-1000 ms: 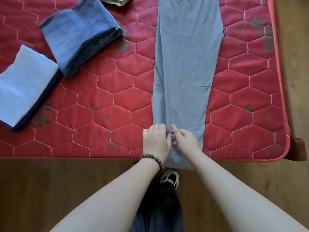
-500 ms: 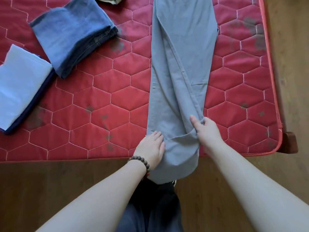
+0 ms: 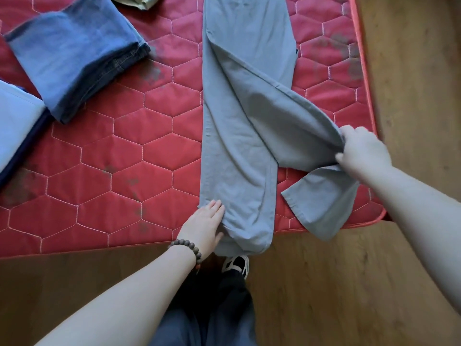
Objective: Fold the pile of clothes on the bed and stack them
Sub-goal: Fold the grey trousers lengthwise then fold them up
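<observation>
Mattress [image 3: 124, 158] red quilted, floor [image 3: 411, 71] wood; left hand [image 3: 204, 226] flat on trousers [image 3: 237, 146], right hand [image 3: 364, 151] seemingly grips leg.

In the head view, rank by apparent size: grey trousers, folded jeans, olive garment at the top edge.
1. grey trousers, largest.
2. folded jeans.
3. olive garment, smallest, though the frame crops it, so its true size is unclear.

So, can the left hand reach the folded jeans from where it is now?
Probably yes. The left hand lies flat on the grey trousers, holding nothing, and only bare red mattress lies between it and the folded jeans.
</observation>
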The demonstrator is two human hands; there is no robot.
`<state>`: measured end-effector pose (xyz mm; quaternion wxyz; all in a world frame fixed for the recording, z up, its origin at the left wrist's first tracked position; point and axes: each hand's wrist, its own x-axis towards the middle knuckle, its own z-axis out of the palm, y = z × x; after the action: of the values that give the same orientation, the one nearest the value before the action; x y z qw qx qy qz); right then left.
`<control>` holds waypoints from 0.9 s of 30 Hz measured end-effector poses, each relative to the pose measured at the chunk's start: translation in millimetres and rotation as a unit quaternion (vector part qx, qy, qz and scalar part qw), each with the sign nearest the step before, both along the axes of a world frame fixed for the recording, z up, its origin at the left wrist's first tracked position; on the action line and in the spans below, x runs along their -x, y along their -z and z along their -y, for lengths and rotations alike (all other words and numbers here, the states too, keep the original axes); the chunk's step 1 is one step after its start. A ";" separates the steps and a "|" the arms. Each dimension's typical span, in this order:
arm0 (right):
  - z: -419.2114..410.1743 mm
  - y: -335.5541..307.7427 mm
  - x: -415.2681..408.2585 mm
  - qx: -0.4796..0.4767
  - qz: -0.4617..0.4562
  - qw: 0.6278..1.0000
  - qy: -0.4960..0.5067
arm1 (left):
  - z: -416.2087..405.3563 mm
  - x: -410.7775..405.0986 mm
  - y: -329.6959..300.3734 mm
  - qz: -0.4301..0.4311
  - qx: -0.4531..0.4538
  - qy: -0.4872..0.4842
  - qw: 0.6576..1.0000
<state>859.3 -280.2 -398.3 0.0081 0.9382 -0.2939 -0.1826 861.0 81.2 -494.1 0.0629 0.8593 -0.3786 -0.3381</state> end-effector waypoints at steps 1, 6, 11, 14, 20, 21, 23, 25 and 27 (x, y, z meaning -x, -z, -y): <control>-4.9 9.4 4.7 0.003 -0.014 1.000 -0.007 | -0.6 0.1 2.0 0.002 0.005 0.001 1.000; -58.6 41.0 33.8 0.012 0.066 0.995 -0.067 | -5.9 6.5 2.8 0.010 0.039 -0.018 0.999; -156.5 64.9 74.7 -0.178 0.033 0.983 -0.027 | -13.7 13.5 3.1 -0.009 0.052 -0.209 0.976; -194.3 68.7 85.8 -0.263 0.038 0.934 0.239 | -10.3 12.9 -2.7 -0.042 0.113 -0.294 0.948; -200.1 81.7 95.1 -0.337 0.057 0.847 0.406 | -2.2 3.5 -11.2 -0.096 0.116 -0.428 0.891; -197.5 80.9 98.1 -0.333 0.067 0.855 0.392 | -4.9 5.1 -12.2 -0.097 0.117 -0.434 0.888; -191.1 75.7 103.4 -0.354 0.107 0.850 0.376 | -13.1 13.3 -16.6 -0.102 0.111 -0.435 0.888; -186.3 69.0 109.2 -0.390 0.136 0.836 0.363 | -25.7 27.6 -24.5 -0.112 0.108 -0.440 0.885; -186.0 64.8 117.3 -0.434 0.157 0.807 0.368 | -42.5 48.4 -32.1 -0.121 0.102 -0.454 0.877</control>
<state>741.9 -94.2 -463.1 -0.5141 0.6811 -0.5046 -0.1311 812.6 123.7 -462.0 0.3419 0.8783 0.0316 -0.3328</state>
